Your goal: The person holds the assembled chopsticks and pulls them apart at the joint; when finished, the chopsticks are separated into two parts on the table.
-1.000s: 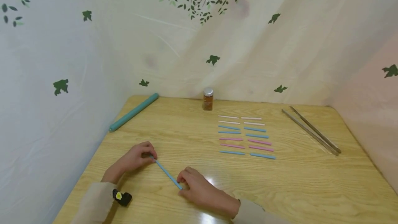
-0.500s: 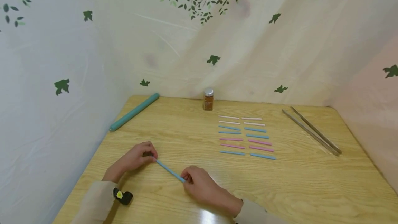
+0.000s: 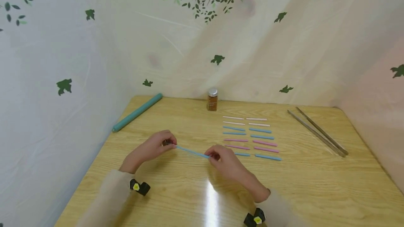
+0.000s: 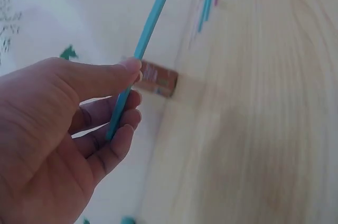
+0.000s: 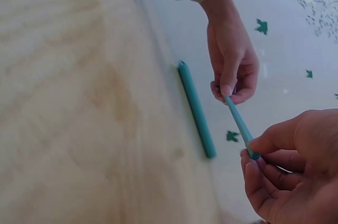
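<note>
Between the two hands a thin blue stick [image 3: 192, 151] stretches above the table, slanting slightly down to the right in the head view. My left hand [image 3: 156, 146] pinches its left end. In the left wrist view the thumb presses the blue stick [image 4: 153, 18] against curled fingers, and its end shows past them. My right hand [image 3: 228, 164] pinches the other end between thumb and fingers, as the right wrist view shows with the right hand [image 5: 296, 152] close up. Just behind the right hand, a blue stick [image 3: 242, 154] on the table is partly covered by it.
Several sticks lie in two columns: white sticks [image 3: 256, 119], blue sticks [image 3: 260, 130] and pink sticks [image 3: 265, 143]. A small silver-lidded jar [image 3: 213, 101] stands at the back edge. A green rod [image 3: 137, 112] lies at left; long metal tongs [image 3: 317, 132] lie at right.
Both hands have risen and moved to the right and away from the body, carrying the blue stick. The right hand has shifted its hold to the stick's end, and the stick is more level.
</note>
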Tool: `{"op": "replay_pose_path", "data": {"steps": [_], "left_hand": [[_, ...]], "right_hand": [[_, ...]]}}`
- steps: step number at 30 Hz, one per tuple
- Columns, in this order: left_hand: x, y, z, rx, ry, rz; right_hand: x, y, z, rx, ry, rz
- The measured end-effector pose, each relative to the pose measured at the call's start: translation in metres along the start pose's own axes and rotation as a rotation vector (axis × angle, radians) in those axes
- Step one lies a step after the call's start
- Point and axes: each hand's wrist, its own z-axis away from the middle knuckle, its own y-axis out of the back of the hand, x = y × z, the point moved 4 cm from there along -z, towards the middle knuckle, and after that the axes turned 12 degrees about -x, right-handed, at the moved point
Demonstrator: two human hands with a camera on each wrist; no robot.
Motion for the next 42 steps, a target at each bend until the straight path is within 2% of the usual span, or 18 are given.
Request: {"op": "replay_pose_path", "data": {"steps": [6, 9, 18, 27, 34, 42], "left_hand": [[0.034, 0.001, -0.034, -0.056, -0.096, -0.046], [0.048, 0.0, -0.047, -0.085, -0.109, -0.062], [0.071, -0.007, -0.07, -0.108, -0.124, -0.094], [0.078, -0.01, -0.074, -0.086, -0.136, -0.107], [0.075, -0.011, -0.073, -0.022, -0.172, -0.087], [0.075, -0.013, -0.073, -0.008, -0.223, -0.067]], "right_hand": [[0.005, 0.029, 0.004, -0.002, -0.014, 0.057], [0.005, 0.038, 0.005, 0.006, -0.001, 0.084], [0.008, 0.045, 0.001, 0.061, 0.033, 0.095], [0.008, 0.046, -0.001, 0.12, 0.051, 0.099], [0.004, 0.05, 0.0, 0.118, 0.096, 0.13], [0.006, 0.05, 0.003, 0.101, 0.1, 0.15]]}}
